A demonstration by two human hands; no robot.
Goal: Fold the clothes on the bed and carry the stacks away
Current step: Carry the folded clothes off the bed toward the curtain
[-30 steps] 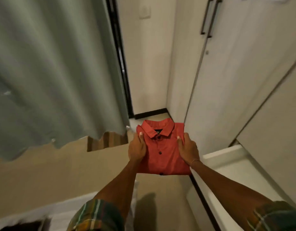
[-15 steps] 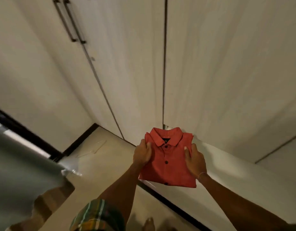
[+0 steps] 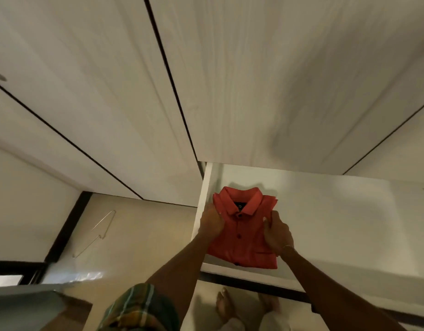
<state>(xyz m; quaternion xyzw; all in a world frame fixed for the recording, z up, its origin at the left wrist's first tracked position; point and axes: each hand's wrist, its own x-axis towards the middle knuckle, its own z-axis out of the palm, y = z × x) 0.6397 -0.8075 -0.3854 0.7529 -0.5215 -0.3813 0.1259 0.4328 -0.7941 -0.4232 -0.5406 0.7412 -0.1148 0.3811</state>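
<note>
Over a smooth white drawer [image 3: 349, 211], left hand [image 3: 212, 222], right hand [image 3: 276, 232] gripping folded red shirt [image 3: 242, 225]

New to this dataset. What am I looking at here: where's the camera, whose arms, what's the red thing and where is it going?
There is no robot here. A person wears one wide-angle camera on the head, looking forward and down, so the two bare arms coming up from the bottom edge are their own. The left hand and right hand grip opposite sides of a neatly folded red button-up shirt, collar pointing away from the wearer. It is over a pulled-out white drawer at the foot of pale wardrobe doors; whether it already rests on the drawer bottom cannot be told. On the beige floor to the left lies a thin wire hanger. The person's bare feet show below the drawer front.
</note>
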